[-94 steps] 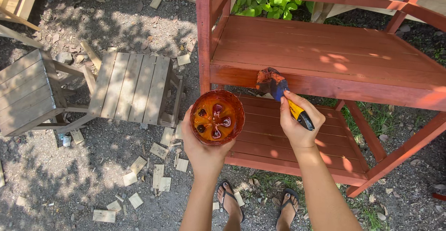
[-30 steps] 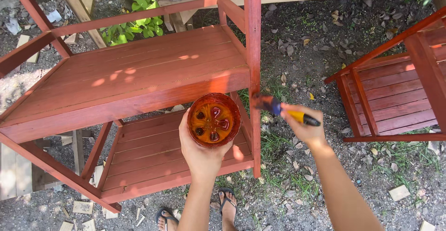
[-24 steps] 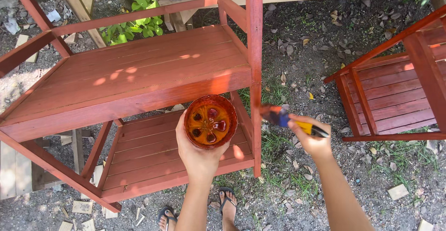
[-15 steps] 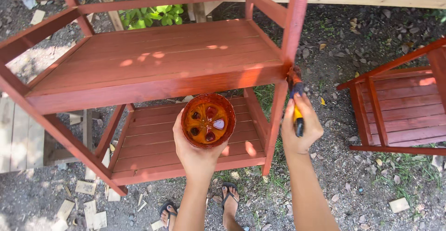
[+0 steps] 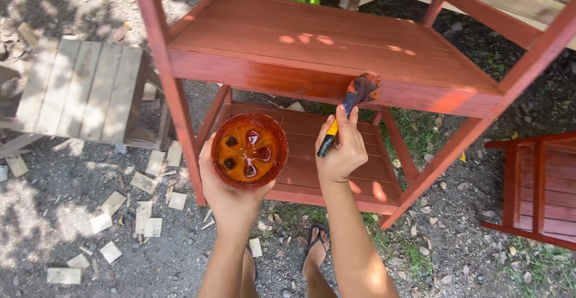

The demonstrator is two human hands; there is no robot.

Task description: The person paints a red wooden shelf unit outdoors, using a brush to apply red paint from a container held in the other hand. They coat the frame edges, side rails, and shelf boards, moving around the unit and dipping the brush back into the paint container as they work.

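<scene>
My left hand [image 5: 231, 193] cups the cup [image 5: 249, 150] level at frame centre so stain stays in; my right hand [image 5: 342, 151] pinches the brush [image 5: 351, 106], bristles against the shelf [image 5: 312, 85] edge.

Both forearms reach up and forward from the bottom of the view, bare and roughly parallel. The left hand [image 5: 231, 193] is cupped palm up, fingers and thumb curled around what it carries, wrist bent slightly back. The right hand [image 5: 341, 151] is raised a little higher and further forward, closed in a fist-like grip with the thumb pointing up along what it holds. The two hands are near each other, not touching.
</scene>
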